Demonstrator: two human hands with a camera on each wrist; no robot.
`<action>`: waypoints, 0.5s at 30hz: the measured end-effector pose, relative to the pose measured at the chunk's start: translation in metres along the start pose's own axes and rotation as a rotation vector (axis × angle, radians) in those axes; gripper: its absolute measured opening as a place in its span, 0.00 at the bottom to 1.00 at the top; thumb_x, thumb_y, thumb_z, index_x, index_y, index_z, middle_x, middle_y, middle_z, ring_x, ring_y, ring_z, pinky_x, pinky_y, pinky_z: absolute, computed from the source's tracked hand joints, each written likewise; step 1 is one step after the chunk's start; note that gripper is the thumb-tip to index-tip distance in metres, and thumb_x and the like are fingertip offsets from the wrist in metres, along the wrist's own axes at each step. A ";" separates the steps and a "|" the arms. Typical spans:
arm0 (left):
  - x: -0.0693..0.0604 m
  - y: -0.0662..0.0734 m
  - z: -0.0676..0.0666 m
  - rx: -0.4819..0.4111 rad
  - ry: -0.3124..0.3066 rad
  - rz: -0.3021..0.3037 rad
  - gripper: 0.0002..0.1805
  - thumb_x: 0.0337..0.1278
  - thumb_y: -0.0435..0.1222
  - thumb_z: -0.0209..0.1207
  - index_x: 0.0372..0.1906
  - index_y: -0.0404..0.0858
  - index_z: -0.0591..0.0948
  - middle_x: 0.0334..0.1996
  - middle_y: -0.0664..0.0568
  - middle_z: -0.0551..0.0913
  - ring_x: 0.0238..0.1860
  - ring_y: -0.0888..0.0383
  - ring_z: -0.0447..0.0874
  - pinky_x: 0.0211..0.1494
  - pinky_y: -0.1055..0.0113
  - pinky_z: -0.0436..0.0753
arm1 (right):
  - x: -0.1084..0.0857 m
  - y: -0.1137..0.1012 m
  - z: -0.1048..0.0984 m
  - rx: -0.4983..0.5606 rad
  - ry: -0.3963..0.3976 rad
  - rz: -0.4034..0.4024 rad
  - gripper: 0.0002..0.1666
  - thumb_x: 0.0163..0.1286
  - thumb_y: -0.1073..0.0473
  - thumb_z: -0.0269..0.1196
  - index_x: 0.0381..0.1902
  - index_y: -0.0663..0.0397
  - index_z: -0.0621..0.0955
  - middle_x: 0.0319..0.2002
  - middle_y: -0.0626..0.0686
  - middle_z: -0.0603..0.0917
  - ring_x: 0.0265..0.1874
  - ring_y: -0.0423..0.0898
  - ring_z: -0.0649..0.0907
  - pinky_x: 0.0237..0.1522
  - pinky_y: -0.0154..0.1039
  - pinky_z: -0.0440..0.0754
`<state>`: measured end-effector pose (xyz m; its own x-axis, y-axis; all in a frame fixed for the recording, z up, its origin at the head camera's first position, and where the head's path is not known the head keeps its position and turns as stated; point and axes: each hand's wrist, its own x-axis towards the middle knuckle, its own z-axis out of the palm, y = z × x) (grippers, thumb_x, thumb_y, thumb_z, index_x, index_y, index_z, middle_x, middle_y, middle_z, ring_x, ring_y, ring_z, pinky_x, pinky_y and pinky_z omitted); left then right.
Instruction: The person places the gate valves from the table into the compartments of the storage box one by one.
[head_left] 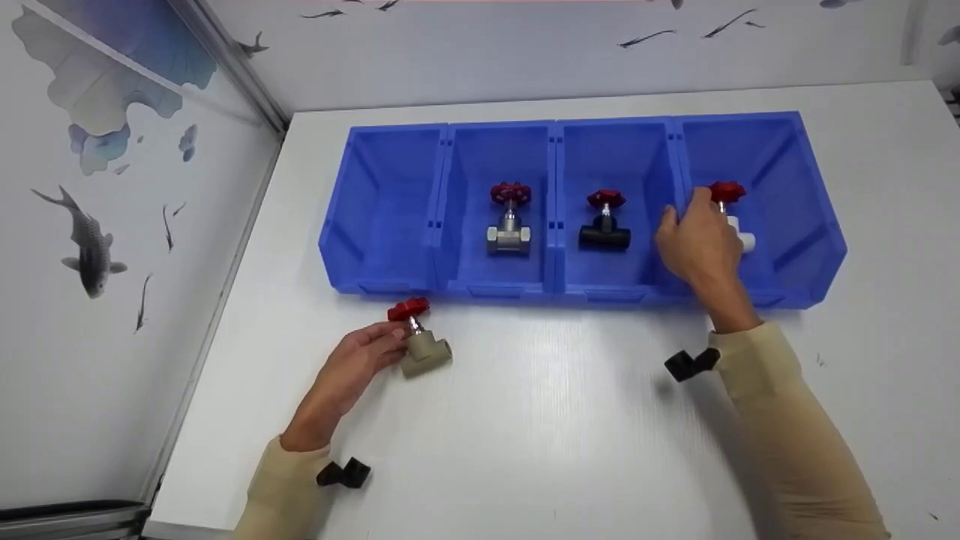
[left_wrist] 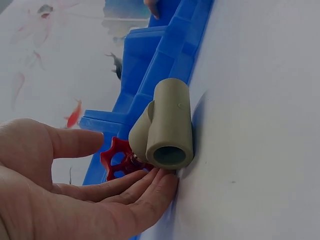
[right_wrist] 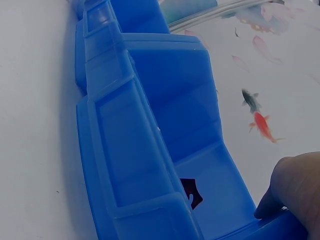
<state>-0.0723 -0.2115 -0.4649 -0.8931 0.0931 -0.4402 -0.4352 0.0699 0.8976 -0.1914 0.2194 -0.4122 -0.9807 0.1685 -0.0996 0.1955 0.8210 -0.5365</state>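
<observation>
A beige valve with a red handwheel stands tilted on the white table, in front of the leftmost blue bin. My left hand touches it from the left; in the left wrist view the fingers reach under it and the thumb is held apart. My right hand is over the divider between the two rightmost bins, thumb on the left side. Right beside it a white valve with a red handwheel lies in the rightmost bin, partly hidden by the hand. The right fingertips are hidden.
A metal valve lies in the second bin from the left and a black valve in the third, both with red handwheels. The joined bins stand near the back wall. A side panel borders the table at left.
</observation>
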 end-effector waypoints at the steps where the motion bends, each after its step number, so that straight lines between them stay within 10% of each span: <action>1: 0.000 0.000 0.000 -0.003 -0.007 -0.004 0.20 0.73 0.32 0.49 0.61 0.23 0.72 0.61 0.38 0.75 0.56 0.52 0.80 0.67 0.58 0.73 | 0.000 0.000 0.000 -0.004 -0.001 0.002 0.34 0.78 0.48 0.41 0.68 0.71 0.59 0.54 0.75 0.74 0.49 0.72 0.77 0.48 0.68 0.73; 15: 0.008 0.006 0.013 0.070 -0.034 -0.034 0.19 0.73 0.35 0.51 0.58 0.25 0.75 0.48 0.47 0.80 0.52 0.53 0.77 0.59 0.60 0.74 | 0.001 -0.001 0.000 -0.011 -0.024 0.017 0.35 0.79 0.47 0.41 0.70 0.70 0.57 0.59 0.75 0.72 0.55 0.73 0.74 0.53 0.70 0.70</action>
<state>-0.0807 -0.1973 -0.4632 -0.8728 0.1232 -0.4722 -0.4553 0.1427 0.8788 -0.1922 0.2191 -0.4119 -0.9772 0.1693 -0.1282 0.2117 0.8242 -0.5252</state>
